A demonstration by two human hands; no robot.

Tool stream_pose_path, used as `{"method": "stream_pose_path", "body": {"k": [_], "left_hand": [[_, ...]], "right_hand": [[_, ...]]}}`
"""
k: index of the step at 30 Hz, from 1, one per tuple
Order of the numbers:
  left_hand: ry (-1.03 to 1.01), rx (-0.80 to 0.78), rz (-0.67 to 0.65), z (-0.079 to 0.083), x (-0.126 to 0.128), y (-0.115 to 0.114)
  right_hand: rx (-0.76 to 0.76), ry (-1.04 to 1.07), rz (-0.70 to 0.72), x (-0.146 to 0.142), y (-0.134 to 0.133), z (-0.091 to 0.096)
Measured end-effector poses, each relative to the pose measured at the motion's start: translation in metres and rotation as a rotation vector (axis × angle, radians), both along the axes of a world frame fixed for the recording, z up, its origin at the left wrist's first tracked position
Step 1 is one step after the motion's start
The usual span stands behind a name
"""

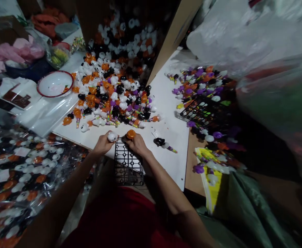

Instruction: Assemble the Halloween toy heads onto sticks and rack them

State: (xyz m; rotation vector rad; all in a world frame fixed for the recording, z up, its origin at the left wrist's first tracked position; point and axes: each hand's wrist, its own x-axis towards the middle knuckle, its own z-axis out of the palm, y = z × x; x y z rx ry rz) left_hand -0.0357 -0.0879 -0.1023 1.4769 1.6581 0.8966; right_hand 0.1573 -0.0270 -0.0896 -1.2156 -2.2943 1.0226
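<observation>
My left hand (103, 144) is closed around a white skull-headed piece (112, 136) at the table's front edge. Beside it, my right hand (138, 144) grips a piece with an orange pumpkin-like head (131, 134). Both heads point up over the far end of a black plastic grid rack (128, 160), which juts out from the table edge toward my body. Whether the pieces' lower ends sit in the rack's holes is hidden by my fingers. To the right lies a loose piece with a black head and a colourful stem (163, 144).
A large pile of orange, white and black headed pieces (109, 93) spills from a cardboard box (176, 38). Further right, another black rack (196, 112) stands among purple-headed pieces. A red-rimmed white bowl (54, 84) is at left, above bagged pieces (24, 175).
</observation>
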Motion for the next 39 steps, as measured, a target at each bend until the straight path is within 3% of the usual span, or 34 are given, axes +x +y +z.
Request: {"method": "stream_pose_path", "body": {"k": [6,9,13,17,21,24,28,35,39], "left_hand": [[0.176,-0.005,-0.268,0.024,-0.01,0.006],[0.221,0.003,-0.357,0.033,-0.009,0.01],[0.184,-0.015,-0.263,0.03,-0.007,0.01],[0.112,-0.018,-0.186,0.02,-0.003,0.005],[0.017,0.038,-0.05,0.011,0.009,-0.003],[0.067,0.072,0.039,0.007,0.017,-0.007],[0.169,0.098,0.032,0.001,0.018,-0.008],[0.389,0.116,-0.043,-0.014,0.011,-0.006],[0.395,0.073,-0.062,-0.017,0.009,-0.006]], "right_hand": [[-0.264,0.319,0.1,0.01,0.02,-0.012],[-0.33,0.363,0.176,0.01,0.027,-0.01],[-0.277,0.279,0.231,0.009,0.032,-0.002],[-0.183,0.247,0.184,0.008,0.024,-0.003],[-0.045,0.199,-0.022,0.004,0.004,-0.007],[0.058,0.094,-0.17,0.002,-0.008,-0.006],[0.076,0.017,-0.046,0.009,-0.009,0.001],[-0.044,0.032,0.103,0.038,0.006,0.006],[-0.152,0.13,0.069,0.033,0.011,0.004]]}}
